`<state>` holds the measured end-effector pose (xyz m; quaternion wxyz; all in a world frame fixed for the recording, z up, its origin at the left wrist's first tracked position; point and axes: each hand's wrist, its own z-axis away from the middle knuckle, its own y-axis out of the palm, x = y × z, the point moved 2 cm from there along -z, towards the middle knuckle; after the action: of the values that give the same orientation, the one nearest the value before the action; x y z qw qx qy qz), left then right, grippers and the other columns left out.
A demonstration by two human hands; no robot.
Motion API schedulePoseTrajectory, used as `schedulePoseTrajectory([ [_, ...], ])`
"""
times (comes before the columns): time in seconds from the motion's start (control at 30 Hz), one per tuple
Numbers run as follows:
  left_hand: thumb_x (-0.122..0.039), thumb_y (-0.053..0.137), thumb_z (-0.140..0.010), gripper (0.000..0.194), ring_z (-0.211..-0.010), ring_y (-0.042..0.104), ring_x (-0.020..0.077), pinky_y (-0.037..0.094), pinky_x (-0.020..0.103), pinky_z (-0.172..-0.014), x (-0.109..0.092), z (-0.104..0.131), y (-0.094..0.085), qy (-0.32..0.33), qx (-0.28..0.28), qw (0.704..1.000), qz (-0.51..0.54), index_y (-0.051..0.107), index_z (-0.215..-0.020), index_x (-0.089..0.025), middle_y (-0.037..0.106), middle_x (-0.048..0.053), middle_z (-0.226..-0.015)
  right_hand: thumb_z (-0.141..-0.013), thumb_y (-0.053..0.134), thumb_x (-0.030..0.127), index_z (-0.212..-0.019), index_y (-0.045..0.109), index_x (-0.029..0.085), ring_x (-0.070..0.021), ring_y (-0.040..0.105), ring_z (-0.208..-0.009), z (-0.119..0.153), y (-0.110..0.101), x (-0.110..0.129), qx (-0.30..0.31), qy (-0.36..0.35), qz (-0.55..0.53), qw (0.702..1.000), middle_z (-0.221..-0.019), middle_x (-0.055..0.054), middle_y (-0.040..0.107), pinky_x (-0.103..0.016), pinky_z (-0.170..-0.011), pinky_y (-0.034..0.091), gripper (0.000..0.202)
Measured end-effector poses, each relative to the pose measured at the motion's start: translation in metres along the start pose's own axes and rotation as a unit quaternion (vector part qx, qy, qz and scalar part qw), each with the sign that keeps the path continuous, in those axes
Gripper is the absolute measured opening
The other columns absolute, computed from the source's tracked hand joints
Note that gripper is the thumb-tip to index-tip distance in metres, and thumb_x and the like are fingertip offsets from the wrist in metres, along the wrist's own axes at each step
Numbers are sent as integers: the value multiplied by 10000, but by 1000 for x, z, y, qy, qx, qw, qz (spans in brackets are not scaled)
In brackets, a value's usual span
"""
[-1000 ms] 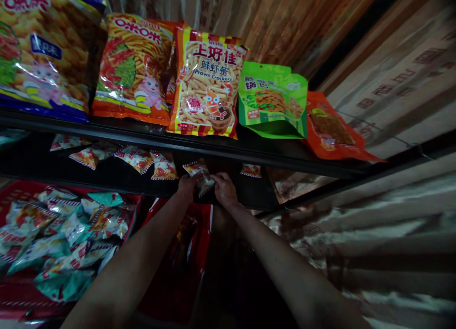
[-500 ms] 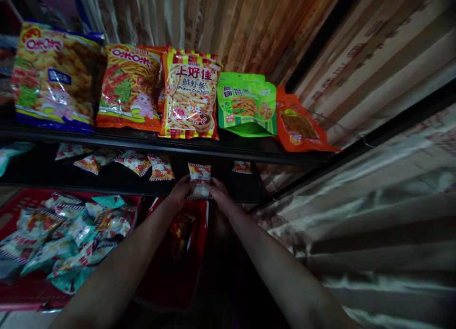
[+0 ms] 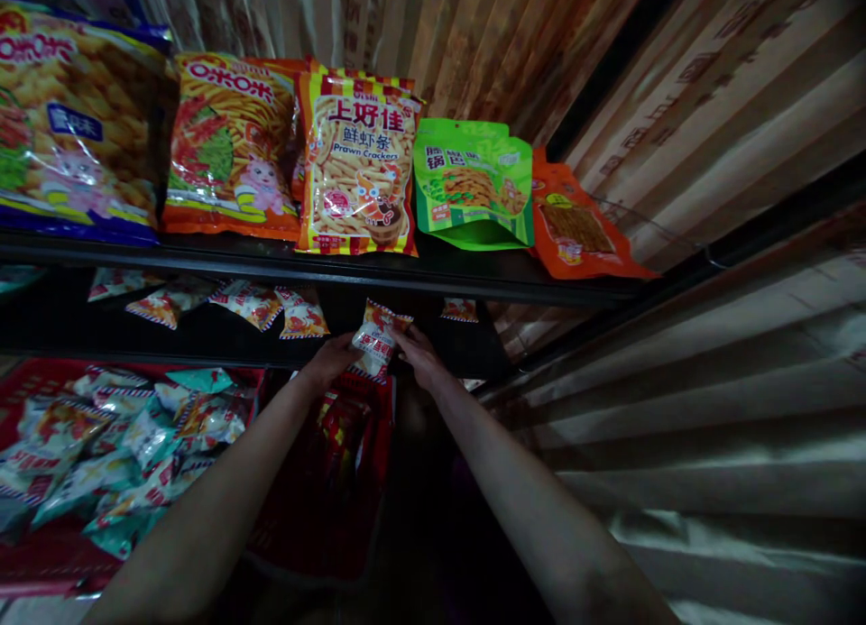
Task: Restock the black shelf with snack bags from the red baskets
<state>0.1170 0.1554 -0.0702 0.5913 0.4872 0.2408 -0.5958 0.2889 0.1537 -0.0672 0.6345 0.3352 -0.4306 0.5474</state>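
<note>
A small white-and-orange snack packet (image 3: 376, 338) with red print and striped ends is held between my two hands at the front of the lower shelf (image 3: 433, 347). My left hand (image 3: 330, 360) is closed on its left edge. On the opposite side, the fingers of my right hand (image 3: 415, 353) grip its right edge. The packet is tilted, its top leaning right. Similar packets lie on the same shelf: several to the left, among them the nearest packet (image 3: 303, 313), and a lone packet (image 3: 460, 309) to the right under the upper shelf.
On the upper shelf (image 3: 466, 270) stand prawn crackers (image 3: 362, 170), a green pouch (image 3: 474, 188), an orange packet (image 3: 580, 228) and larger snack bags. Below left, a red basket (image 3: 41, 560) holds many small packets. Another red basket (image 3: 325, 544) contains dark red packages. Corrugated sheeting (image 3: 710, 390) flanks the right side.
The packet between my hands has turned from nearly straight to tilted, with its top toward the right. My left hand has shifted slightly left, and the view has moved a little closer.
</note>
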Motion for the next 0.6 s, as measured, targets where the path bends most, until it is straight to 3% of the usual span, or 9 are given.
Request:
schedulePoseTrajectory([
  [0.17, -205, 790, -490, 446, -744, 638, 190, 479, 310, -746, -27, 12, -10, 11, 41, 998, -55, 690, -921, -155, 714, 21, -784, -681, 737, 317, -863, 658, 207, -83, 576, -638, 11, -14, 20, 25, 67, -84, 994, -793, 9, 691, -177, -522, 383, 226],
  [0.23, -177, 784, -526, 418, -735, 638, 178, 487, 310, -747, -37, 15, -11, 27, -3, 1000, -12, 677, -930, -158, 705, 28, -769, -706, 721, 244, -800, 653, 186, -90, 591, -625, 17, -19, 25, 17, 82, -126, 988, -745, 2, 687, -181, -528, 425, 130],
  [0.3, -157, 756, -594, 340, -722, 638, 150, 500, 297, -747, -42, 18, -10, 49, -82, 993, 70, 650, -917, -168, 693, 27, -767, -739, 683, 175, -748, 627, 183, -103, 618, -657, 21, -20, 25, -20, 90, -187, 978, -707, 5, 681, -209, -597, 495, 58],
  [0.37, -202, 722, -669, 241, -714, 640, 142, 518, 293, -721, -38, 19, -3, 33, -122, 984, 128, 625, -887, -174, 685, 35, -779, -767, 641, 127, -709, 596, 185, -111, 640, -715, 25, -18, 17, -58, 95, -240, 964, -698, 11, 678, -244, -689, 538, 94],
  [0.5, -285, 709, -711, 217, -650, 630, 152, 521, 280, -597, -13, 19, 19, -59, -89, 989, 99, 614, -857, -157, 679, 60, -764, -806, 577, 97, -677, 562, 188, -120, 656, -819, 27, -10, -9, -94, 106, -265, 954, -717, 10, 677, -260, -759, 554, 159],
  [0.6, -232, 709, -710, 183, -621, 612, 124, 518, 257, -590, 1, 15, 24, -45, -109, 987, 107, 610, -842, -153, 670, 40, -743, -821, 536, 73, -677, 550, 191, -117, 660, -797, 26, -8, -26, -102, 123, -267, 950, -691, 13, 664, -269, -759, 561, 186],
])
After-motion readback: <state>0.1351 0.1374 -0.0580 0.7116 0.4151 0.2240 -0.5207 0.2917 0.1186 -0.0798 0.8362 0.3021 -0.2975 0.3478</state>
